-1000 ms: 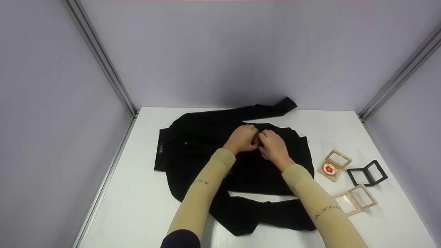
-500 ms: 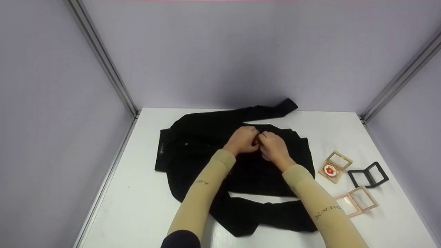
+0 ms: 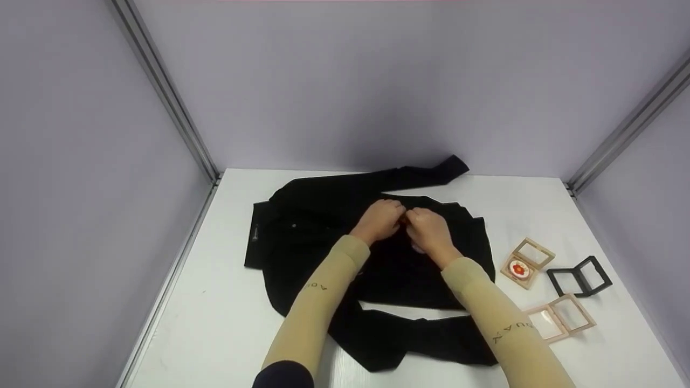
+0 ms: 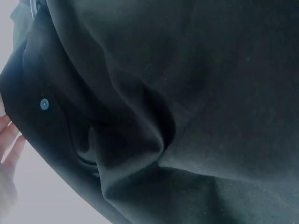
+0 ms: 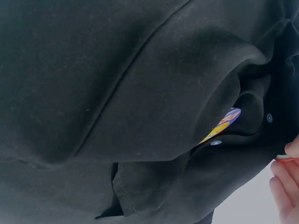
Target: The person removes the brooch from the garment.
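A black button-up shirt (image 3: 431,285) lies spread on the white table, collar to the left. Over its middle, my left hand (image 3: 379,220) and right hand (image 3: 427,229) meet with curled fingers. A small red badge (image 3: 403,220) shows between them, mostly covered by fingers. In the right wrist view, a thumb and fingers (image 5: 290,182) pinch its thin red-and-white edge at the cloth. The left wrist view has fingertips (image 4: 10,135) at the fabric edge, near a shirt button (image 4: 44,104). A flat purple-and-yellow disc (image 5: 222,125) sits partly hidden in a shirt fold.
Right of the shirt stand a gold open case (image 3: 528,262) holding a round red-flower badge (image 3: 519,269), a black open case (image 3: 581,280) and a pink open case (image 3: 560,318) partly behind the right sleeve. Pale walls (image 3: 345,86) enclose the table.
The hands have drawn slightly closer together, and less of the red badge shows between the fingers. The shirt and cases keep their places.
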Action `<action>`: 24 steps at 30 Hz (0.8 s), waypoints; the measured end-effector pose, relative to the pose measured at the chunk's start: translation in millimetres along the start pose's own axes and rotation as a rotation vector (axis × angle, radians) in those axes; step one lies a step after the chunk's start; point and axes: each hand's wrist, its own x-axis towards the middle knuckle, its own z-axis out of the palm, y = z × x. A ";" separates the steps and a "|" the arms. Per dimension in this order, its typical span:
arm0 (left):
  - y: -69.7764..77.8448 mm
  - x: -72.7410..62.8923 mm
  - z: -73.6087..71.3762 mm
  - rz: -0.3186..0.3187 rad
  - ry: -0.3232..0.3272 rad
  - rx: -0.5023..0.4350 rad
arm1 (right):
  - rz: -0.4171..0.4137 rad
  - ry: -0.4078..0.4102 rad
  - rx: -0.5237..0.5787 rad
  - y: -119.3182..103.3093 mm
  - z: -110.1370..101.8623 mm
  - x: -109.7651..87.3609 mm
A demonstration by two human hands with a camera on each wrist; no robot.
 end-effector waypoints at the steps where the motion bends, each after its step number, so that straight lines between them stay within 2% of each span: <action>1: 0.5 -0.1 -0.1 0.003 0.004 0.004 | 0.003 0.002 -0.001 -0.2 0.0 0.0; 12: 2.6 -2.6 -1.3 -0.002 0.020 0.014 | 0.077 -0.010 -0.007 -3.2 -1.1 -2.0; 18: 2.1 -0.7 -1.7 -0.001 0.058 0.000 | 0.132 -0.016 0.004 -3.2 -0.7 0.0; 24: 1.7 1.2 -2.1 -0.013 0.094 0.028 | 0.137 0.004 -0.020 -5.3 0.3 2.8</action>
